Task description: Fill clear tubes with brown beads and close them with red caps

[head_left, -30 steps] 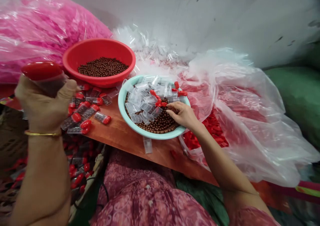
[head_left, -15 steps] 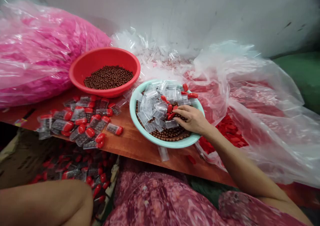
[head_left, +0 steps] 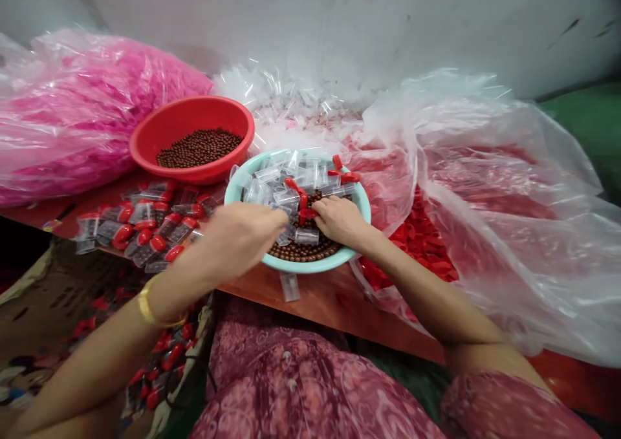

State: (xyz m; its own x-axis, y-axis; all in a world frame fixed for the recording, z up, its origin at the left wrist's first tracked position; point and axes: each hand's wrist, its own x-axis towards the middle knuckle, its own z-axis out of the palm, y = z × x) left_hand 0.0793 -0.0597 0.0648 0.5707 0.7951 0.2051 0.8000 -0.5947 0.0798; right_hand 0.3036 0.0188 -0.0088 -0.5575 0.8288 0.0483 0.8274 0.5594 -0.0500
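Note:
The pale aqua bowl (head_left: 315, 266) holds brown beads (head_left: 298, 253), small clear plastic containers (head_left: 269, 174) and several red caps (head_left: 294, 185). My right hand (head_left: 343, 220) reaches into it from the right. Its bent fingertips are closed at a red cap (head_left: 307, 213) lying over the beads. At the bowl's left edge is my left hand (head_left: 242, 238), with a yellow bangle (head_left: 145, 303) on the wrist. Motion smears its curled fingers, which point toward the clear containers; whether they hold anything is unclear.
A red bowl (head_left: 189, 112) of brown beads stands behind left. Filled, red-capped containers (head_left: 145, 216) lie on the table (head_left: 334, 310), and more lie in a box (head_left: 39, 290) below. Plastic bags hold pink pieces (head_left: 111, 96) at left and red pieces (head_left: 422, 245) at right.
My left hand and forearm have come into view and moved up to the bowl's left side. My right hand stays in the bowl by the red caps. The whole view has shifted slightly.

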